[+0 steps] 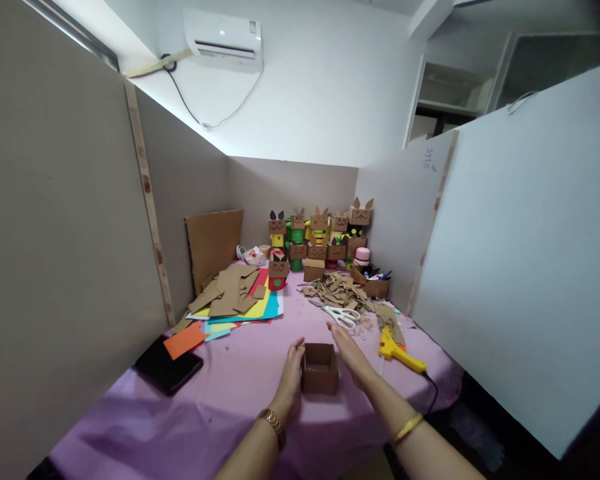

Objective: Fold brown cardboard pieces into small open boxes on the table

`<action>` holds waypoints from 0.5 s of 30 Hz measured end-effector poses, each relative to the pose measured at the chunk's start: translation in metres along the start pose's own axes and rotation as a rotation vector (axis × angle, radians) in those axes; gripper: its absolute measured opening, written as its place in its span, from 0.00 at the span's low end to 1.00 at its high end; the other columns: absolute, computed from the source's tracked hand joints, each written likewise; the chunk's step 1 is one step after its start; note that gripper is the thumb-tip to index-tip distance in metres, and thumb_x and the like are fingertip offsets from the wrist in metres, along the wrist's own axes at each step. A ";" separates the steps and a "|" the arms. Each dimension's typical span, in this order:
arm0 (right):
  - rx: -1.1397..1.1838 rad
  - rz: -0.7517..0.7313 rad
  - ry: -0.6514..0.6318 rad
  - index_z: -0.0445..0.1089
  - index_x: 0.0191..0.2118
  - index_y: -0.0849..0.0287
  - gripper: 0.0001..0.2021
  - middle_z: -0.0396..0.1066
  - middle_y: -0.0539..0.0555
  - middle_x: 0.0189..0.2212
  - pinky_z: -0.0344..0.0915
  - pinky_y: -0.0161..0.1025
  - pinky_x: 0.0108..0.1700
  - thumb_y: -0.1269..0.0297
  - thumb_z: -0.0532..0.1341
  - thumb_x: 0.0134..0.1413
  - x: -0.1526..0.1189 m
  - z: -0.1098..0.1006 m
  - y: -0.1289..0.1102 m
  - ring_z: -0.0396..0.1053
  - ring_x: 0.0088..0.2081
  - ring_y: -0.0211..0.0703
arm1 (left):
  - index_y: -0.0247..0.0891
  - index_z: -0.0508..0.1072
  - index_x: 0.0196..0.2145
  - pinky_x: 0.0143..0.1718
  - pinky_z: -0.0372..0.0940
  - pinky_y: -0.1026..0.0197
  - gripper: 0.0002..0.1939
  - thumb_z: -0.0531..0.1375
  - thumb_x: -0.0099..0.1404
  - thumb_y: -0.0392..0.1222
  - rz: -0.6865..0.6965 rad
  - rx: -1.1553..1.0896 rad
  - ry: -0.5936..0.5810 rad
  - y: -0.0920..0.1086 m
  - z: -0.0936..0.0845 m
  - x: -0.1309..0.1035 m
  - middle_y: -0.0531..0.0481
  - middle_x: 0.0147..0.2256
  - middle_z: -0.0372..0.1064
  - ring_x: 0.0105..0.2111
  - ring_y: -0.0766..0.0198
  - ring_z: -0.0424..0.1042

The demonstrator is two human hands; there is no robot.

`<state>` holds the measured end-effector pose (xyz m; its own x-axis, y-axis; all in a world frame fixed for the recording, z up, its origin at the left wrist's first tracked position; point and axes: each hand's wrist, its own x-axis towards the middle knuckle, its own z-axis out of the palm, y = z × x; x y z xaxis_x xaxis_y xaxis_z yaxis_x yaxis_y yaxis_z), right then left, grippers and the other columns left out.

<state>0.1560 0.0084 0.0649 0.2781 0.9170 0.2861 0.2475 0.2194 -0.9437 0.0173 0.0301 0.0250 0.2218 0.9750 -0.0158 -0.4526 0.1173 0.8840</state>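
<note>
A small open-topped cardboard box point(320, 377) stands on the pink tablecloth point(250, 407), its hollow inside facing up. Against its left side rests my left hand point(293, 377), the thumb and fingers along the wall and not wrapped round it. My right hand point(351, 353) is just right of the box, fingers stretched forward, with a narrow gap between palm and box. Beyond the fingertips lie white-handled scissors point(343, 315). A yellow glue gun point(400, 353) lies to the right of my right hand.
Cardboard scraps point(337, 290) are heaped behind the scissors. Cardboard animal figures point(319, 230) stand at the back. At the left are cardboard pieces point(227, 293) on coloured paper, an orange sheet point(185, 340) and a black flat object point(170, 370). Grey partitions point(290, 190) enclose the table.
</note>
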 end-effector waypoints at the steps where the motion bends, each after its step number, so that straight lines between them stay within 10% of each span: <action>1: -0.060 -0.039 -0.017 0.66 0.49 0.61 0.17 0.65 0.57 0.53 0.51 0.58 0.57 0.55 0.55 0.61 0.004 0.003 -0.005 0.59 0.56 0.51 | 0.37 0.67 0.49 0.51 0.60 0.57 0.20 0.57 0.60 0.46 0.005 -0.012 0.016 -0.001 0.000 0.001 0.42 0.53 0.65 0.53 0.56 0.65; 7: -0.423 -0.165 -0.171 0.63 0.54 0.59 0.20 0.60 0.58 0.57 0.37 0.63 0.61 0.58 0.59 0.57 0.007 0.039 -0.022 0.51 0.61 0.55 | 0.38 0.69 0.48 0.56 0.56 0.52 0.19 0.46 0.69 0.49 -0.003 -0.063 0.058 0.002 0.006 -0.002 0.43 0.53 0.67 0.54 0.57 0.64; 15: -0.619 -0.149 -0.275 0.63 0.53 0.59 0.19 0.61 0.57 0.57 0.44 0.63 0.59 0.60 0.59 0.58 0.001 0.048 -0.022 0.55 0.59 0.55 | 0.37 0.64 0.52 0.54 0.55 0.41 0.20 0.52 0.67 0.51 0.183 0.153 0.215 0.030 0.007 0.007 0.42 0.55 0.60 0.54 0.52 0.61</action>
<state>0.1066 0.0201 0.0782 -0.0253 0.9609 0.2758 0.7713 0.1943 -0.6061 0.0112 0.0395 0.0550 -0.0461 0.9968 0.0657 -0.3297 -0.0773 0.9409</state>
